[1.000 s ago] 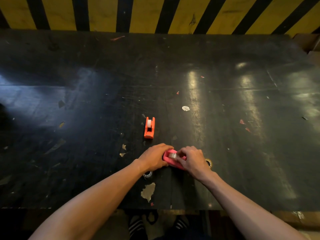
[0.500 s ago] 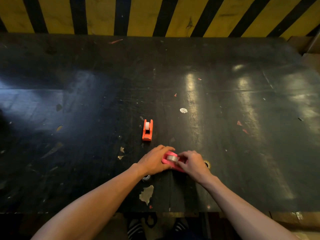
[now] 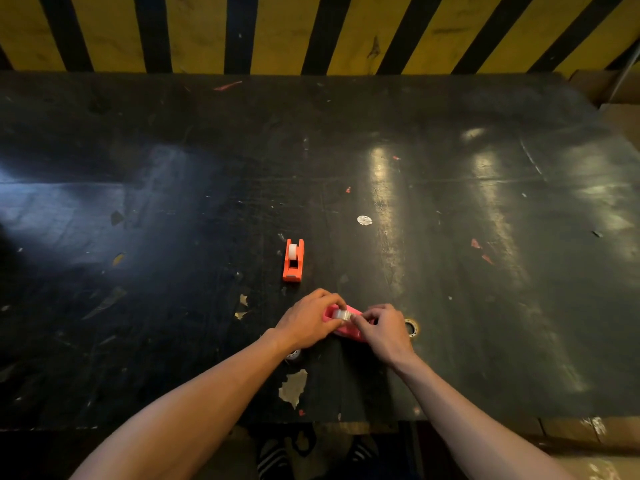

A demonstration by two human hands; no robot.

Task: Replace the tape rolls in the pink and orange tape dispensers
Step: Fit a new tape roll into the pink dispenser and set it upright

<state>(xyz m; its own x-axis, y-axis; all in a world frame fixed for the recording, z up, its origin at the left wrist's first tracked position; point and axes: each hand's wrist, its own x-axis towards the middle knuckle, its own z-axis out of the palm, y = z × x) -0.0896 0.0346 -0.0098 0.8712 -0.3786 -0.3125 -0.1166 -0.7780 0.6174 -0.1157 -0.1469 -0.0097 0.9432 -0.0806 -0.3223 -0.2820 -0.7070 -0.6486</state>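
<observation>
The pink tape dispenser (image 3: 348, 332) lies near the table's front edge, between my two hands. My left hand (image 3: 308, 322) grips its left end. My right hand (image 3: 382, 332) pinches the clear tape roll (image 3: 341, 314) that sits in the top of the dispenser. The orange tape dispenser (image 3: 293, 260) stands alone a little farther back, with a white roll in it. A yellowish tape roll (image 3: 412, 328) lies flat just right of my right hand. Another small roll (image 3: 294, 355) peeks out under my left wrist.
The dark, scuffed table (image 3: 485, 271) has chipped spots and bits of tape stuck to it. A yellow and black striped wall (image 3: 311, 29) runs along its far edge. Cardboard (image 3: 620, 98) shows at the far right. My feet (image 3: 277, 455) are visible below the front edge.
My hands and the pink dispenser have stayed in the same spot. My right fingers have shifted slightly on the clear roll. The orange dispenser has not moved.
</observation>
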